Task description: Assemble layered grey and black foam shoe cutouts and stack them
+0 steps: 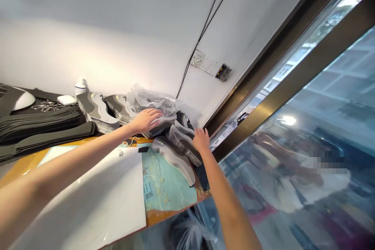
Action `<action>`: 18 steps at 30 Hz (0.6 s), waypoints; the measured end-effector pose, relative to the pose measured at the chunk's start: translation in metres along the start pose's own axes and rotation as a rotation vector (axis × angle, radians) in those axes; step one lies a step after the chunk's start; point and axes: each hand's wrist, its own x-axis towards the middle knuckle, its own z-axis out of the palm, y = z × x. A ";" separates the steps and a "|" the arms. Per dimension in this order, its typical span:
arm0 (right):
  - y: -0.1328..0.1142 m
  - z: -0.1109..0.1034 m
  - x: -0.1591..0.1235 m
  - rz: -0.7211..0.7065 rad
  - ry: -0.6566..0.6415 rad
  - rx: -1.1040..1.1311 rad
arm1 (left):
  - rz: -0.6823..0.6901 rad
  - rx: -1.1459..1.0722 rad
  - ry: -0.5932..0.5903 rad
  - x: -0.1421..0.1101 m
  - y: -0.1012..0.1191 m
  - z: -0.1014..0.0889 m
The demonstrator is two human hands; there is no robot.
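My left hand (147, 120) lies flat, fingers stretched out, over a stack of curved grey and black cut pieces (159, 127) beside a crumpled clear plastic bag (152, 99). It appears to rest on the stack. At the table's right end my right hand (201, 140) is against or just beside another stack of curved pieces (184, 140). Its short visible fingers point away from me and look apart; the thumb is hard to make out. A further fanned stack of grey pieces (175, 158) lies nearer to me, between the hands.
More stacks of curved pieces (98, 111) and long black strips (52, 136) line the wall. Scissors (48, 105) and a white bottle (81, 87) stand behind. A white sheet (111, 187) and teal sheet (166, 183) cover the table (158, 216). A glass window (293, 144) bounds the right.
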 end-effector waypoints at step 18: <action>-0.044 0.028 -0.031 -0.122 0.062 0.158 | -0.585 0.263 0.256 -0.253 -0.020 -0.115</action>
